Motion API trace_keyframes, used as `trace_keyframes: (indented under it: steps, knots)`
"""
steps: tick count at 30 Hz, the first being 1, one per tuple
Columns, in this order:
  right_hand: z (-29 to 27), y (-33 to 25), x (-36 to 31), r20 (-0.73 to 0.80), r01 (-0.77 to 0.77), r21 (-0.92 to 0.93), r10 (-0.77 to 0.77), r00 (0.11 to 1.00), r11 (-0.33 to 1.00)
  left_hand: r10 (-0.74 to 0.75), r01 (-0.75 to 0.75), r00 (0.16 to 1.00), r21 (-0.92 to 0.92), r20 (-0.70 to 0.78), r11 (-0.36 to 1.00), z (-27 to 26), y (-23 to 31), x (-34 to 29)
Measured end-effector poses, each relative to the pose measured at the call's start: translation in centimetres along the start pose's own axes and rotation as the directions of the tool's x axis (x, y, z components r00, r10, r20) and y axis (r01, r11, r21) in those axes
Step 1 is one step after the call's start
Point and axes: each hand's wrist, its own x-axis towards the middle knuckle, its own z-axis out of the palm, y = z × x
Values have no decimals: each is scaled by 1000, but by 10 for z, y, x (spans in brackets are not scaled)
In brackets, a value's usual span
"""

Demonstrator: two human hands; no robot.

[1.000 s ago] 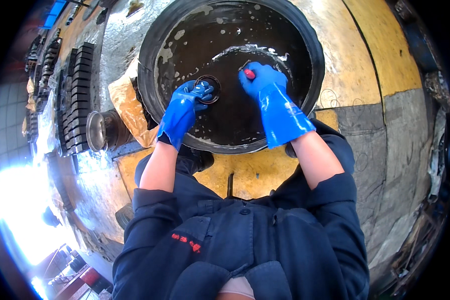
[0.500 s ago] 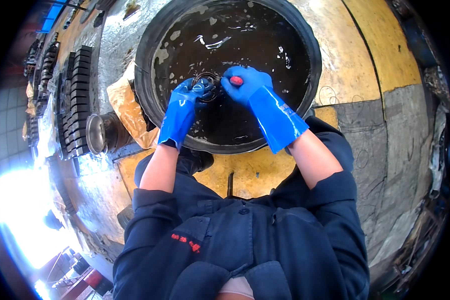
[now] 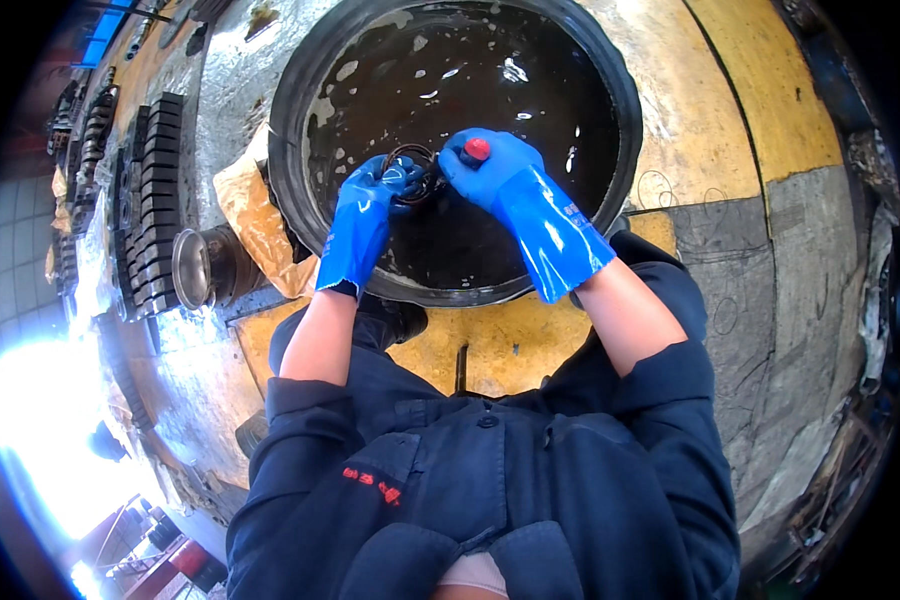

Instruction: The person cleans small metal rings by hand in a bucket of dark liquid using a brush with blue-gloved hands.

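Over a round black tub [image 3: 288, 150] of dark liquid, both my hands wear long blue rubber gloves. My left hand [image 3: 378, 187] is closed around a dark metal ring [image 3: 416, 160], held at a tilt above the liquid. Beside it, my right hand [image 3: 490, 165] is wrapped around a tool with a red-ended handle [image 3: 478, 149]. The tool's working end points toward the ring; my glove hides most of it, so its kind and any contact with the ring cannot be made out.
Left of the tub lies crumpled brown paper [image 3: 253, 205], near an open metal cylinder [image 3: 196, 266]. Farther left stands a row of dark ribbed metal parts [image 3: 160, 190]. Worn yellow boards [image 3: 770, 90] and grey sheets [image 3: 815, 270] cover the floor at right.
My right hand and the red-ended handle have shifted slightly. The ring stays in my left hand, and the ripples and glints on the liquid differ.
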Motion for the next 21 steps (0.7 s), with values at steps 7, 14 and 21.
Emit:
trace_keyframes:
  steps: [7, 14, 21]
  knots:
    - [6, -6, -1, -181, 260, 118, -237, 955, 958, 178, -179, 981, 7, 82, 984, -4, -11, 6]
    - [8, 9, 5, 180, -426, 259, 390, 903, 867, 187, -186, 982, 48, -15, 981, -3, -16, 11]
    - [0, 14, 7, 160, -466, 165, 442, 882, 870, 84, -82, 994, 35, -75, 996, -5, -11, 10]
